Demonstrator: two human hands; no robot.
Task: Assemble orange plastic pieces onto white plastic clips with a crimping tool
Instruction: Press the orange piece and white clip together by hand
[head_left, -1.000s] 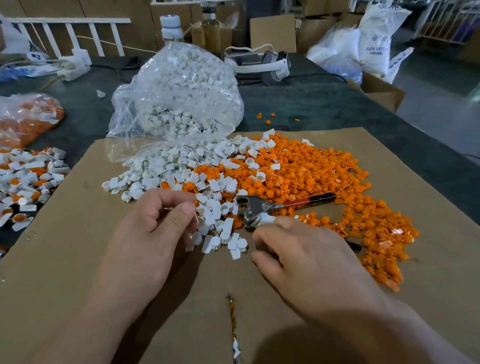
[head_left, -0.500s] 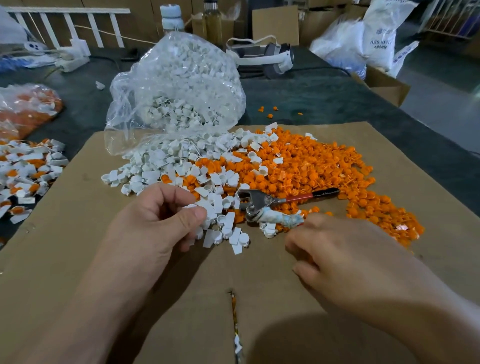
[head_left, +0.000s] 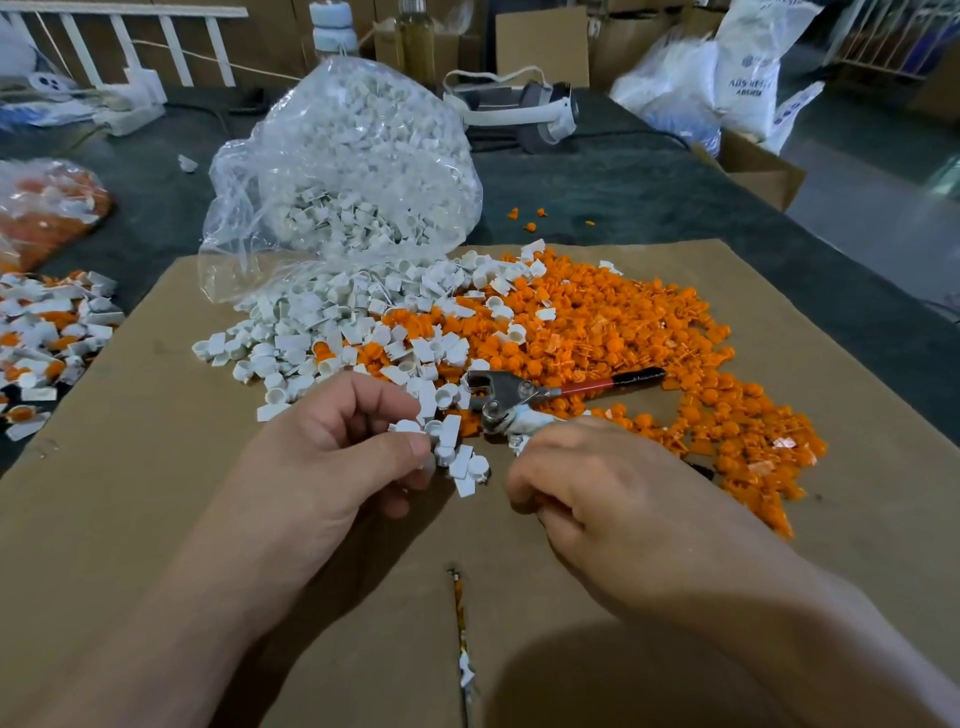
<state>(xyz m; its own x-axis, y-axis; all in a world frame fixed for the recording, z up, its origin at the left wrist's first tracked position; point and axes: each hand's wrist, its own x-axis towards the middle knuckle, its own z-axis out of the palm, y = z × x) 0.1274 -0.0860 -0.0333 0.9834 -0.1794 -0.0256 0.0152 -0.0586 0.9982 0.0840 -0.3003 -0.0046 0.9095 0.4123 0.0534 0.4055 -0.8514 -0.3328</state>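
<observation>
Cardboard sheet (head_left: 156, 467) laid over a dark table (head_left: 623, 197), cluttered storeroom behind. On the sheet, white clips (head_left: 311, 332) spill from a clear bag (head_left: 353, 171) and run into a broad spread of orange pieces (head_left: 623, 332) to the right. Crimping tool (head_left: 524, 395) lies on its side at the near edge of the pile. Its metal head is toward the clips, the red-and-black handle points right, and the lower handle is wrapped in pale tape.

Left hand (head_left: 322, 467): thumb pressed to curled fingers, pinching what we take to be one white clip (head_left: 408, 427) at the near edge of the heap.

Right hand (head_left: 613, 499): fingers curled under, knuckles up, just beside the taped handle. A trace of orange shows beneath them. We cannot tell whether it holds a piece, the handle or nothing.

Step in hand, as we judge it: pairing one clip with one orange piece before crimping. To do it well we would turn the clip so its open cup faces up and seat the orange piece square in it. Only then would we take up the tool, since a tilted piece would likely crimp crooked. Thumb kept clear of the head.

Far left, off the sheet: mixed heap (head_left: 47, 332) of white parts with orange showing, likely finished work.

Writing: white sack (head_left: 748, 62) at back right carries blue print, too blurred to read with confidence. We see no legible marking on the tool.
</observation>
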